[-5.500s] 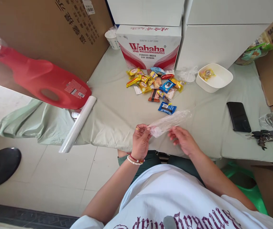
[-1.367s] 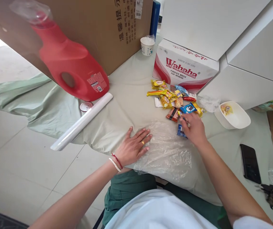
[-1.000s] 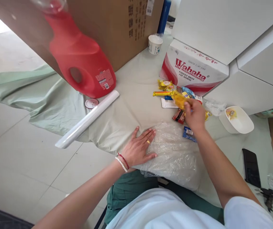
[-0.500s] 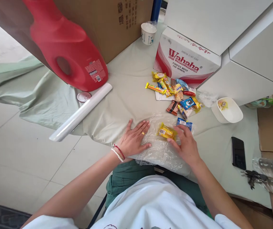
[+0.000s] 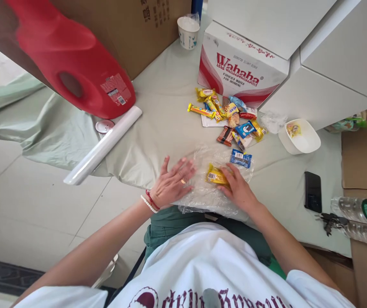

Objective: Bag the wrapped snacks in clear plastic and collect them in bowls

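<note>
A sheet of clear plastic film [image 5: 199,194] lies crinkled at the table's near edge. On it rests a yellow wrapped snack [image 5: 216,175], with my right hand [image 5: 237,188] around its right end, thumb and fingers against the wrapper. Just beyond that hand sits a blue wrapped snack [image 5: 241,158], also on the film. My left hand [image 5: 172,182] is at the film's left edge, fingers spread and slightly blurred, holding nothing. Farther back, several mixed wrapped snacks [image 5: 231,117] are piled before the Wahaha box [image 5: 241,68].
At the left, a red jug [image 5: 83,64] stands behind a white roll [image 5: 104,145] and a small round lid [image 5: 104,125]. A paper cup [image 5: 188,34] is at the back. Rightward are a white bowl [image 5: 302,139], a black phone [image 5: 312,191], keys [image 5: 331,223] and plastic bottles [image 5: 352,209].
The view has shifted a little. My left hand has lifted from the film's left edge and moved slightly left. My right hand has closed in on the yellow snack, away from the blue one.
</note>
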`<state>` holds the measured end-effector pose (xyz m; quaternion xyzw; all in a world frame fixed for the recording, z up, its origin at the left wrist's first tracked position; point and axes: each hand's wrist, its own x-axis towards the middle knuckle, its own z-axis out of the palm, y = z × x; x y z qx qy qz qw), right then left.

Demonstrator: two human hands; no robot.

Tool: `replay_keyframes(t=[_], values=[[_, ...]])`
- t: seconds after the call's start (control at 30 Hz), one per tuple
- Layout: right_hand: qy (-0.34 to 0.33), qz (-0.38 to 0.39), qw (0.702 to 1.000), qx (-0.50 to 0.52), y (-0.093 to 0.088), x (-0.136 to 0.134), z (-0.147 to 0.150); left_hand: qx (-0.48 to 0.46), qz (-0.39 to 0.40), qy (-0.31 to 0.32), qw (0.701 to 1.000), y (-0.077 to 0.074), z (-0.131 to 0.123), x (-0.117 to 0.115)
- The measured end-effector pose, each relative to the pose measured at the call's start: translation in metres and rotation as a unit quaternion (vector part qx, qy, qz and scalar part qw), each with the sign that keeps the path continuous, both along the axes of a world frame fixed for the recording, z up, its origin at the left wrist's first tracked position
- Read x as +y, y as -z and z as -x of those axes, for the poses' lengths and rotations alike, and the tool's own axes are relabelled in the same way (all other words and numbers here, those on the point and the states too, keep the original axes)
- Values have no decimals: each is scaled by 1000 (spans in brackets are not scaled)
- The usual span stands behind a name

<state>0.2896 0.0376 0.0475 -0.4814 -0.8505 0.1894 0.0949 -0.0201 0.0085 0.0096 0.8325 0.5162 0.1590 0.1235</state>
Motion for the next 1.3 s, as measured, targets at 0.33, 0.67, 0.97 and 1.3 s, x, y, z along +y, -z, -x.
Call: replay_keyframes(t=[0.33, 0.67, 0.97, 1.3], values=[[-91, 1, 994, 55, 15, -60, -63, -59, 104, 215, 969, -19, 17, 10], [208, 264, 920, 201, -13, -1, -70, -46, 113, -29, 992, -19, -26, 49], [108, -39, 993, 3, -24, 77, -22, -70, 124, -254, 957, -23, -64, 74], [-20, 59, 996, -61, -28, 96, 36, -59, 138, -261, 954, -13, -74, 72]])
